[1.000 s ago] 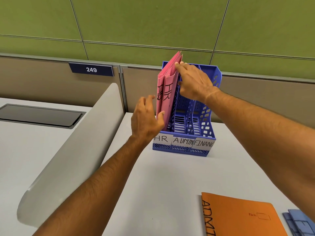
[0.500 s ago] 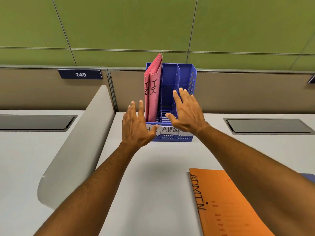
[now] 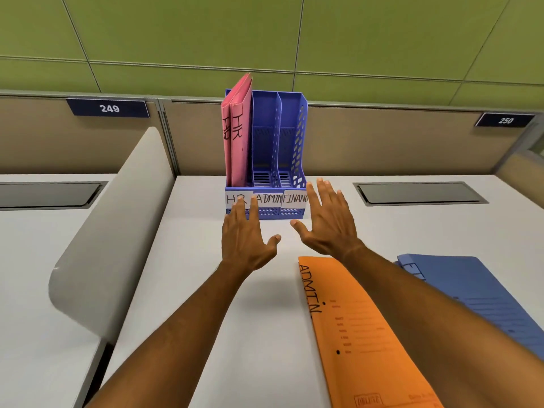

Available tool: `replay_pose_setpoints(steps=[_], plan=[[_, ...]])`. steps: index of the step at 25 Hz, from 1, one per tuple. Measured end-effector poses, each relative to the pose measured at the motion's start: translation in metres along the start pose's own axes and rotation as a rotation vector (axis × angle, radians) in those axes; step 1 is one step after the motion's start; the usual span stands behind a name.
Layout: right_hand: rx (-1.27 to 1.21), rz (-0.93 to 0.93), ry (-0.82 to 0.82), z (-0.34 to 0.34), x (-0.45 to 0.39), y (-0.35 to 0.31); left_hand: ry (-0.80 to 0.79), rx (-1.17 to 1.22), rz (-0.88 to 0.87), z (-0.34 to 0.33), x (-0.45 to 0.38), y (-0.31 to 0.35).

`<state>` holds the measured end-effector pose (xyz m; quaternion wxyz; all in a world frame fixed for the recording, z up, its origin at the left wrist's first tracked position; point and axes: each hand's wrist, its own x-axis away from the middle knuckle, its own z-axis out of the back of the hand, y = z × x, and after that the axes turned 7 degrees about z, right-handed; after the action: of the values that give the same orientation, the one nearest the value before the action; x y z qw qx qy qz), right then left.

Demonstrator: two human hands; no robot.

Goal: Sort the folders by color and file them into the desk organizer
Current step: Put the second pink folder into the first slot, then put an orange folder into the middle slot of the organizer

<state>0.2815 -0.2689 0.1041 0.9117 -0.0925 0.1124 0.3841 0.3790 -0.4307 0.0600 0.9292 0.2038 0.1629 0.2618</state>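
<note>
A blue three-slot desk organizer [image 3: 291,136] stands at the back of the white desk, labelled HR, ADMIN and FINANCE. Two pink folders [image 3: 238,134] marked HR stand upright in its left slot; the other two slots hold nothing. An orange folder [image 3: 365,334] marked ADMIN lies flat at the near right, and a blue folder [image 3: 477,293] lies beside it, partly under my right forearm. My left hand [image 3: 245,235] hovers in front of the HR label, fingers straight, holding nothing. My right hand [image 3: 325,220] is spread open just right of the organizer's front, also holding nothing.
A grey curved divider [image 3: 114,231] separates this desk from the one on the left. A dark recessed cable hatch [image 3: 418,192] sits in the desk at the right, another hatch [image 3: 47,194] at the left. Beige partition with number plates 249 and 250 runs behind.
Both hands have let go of the pink folders and drawn back toward me, down in front of the organizer. The view has widened, showing the blue folder.
</note>
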Motion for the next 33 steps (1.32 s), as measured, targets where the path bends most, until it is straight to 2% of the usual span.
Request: replay_pose_setpoints(steps=[4,9,16,26,33], plan=[[0.009,-0.004,-0.028,-0.005,0.037,0.014,-0.027,-0.034,0.021,-0.016,0.032,0.017],[-0.011,0.015,-0.100,-0.017,0.084,0.039,-0.154,-0.080,0.108,-0.046,0.091,0.038],[-0.080,0.050,-0.155,-0.035,0.144,0.075,-0.378,0.060,0.288,-0.080,0.147,0.065],[-0.139,0.071,-0.290,-0.059,0.186,0.092,-0.307,0.215,0.400,-0.102,0.155,0.088],[-0.100,0.091,-0.348,-0.064,0.179,0.086,-0.318,0.428,0.563,-0.093,0.148,0.083]])
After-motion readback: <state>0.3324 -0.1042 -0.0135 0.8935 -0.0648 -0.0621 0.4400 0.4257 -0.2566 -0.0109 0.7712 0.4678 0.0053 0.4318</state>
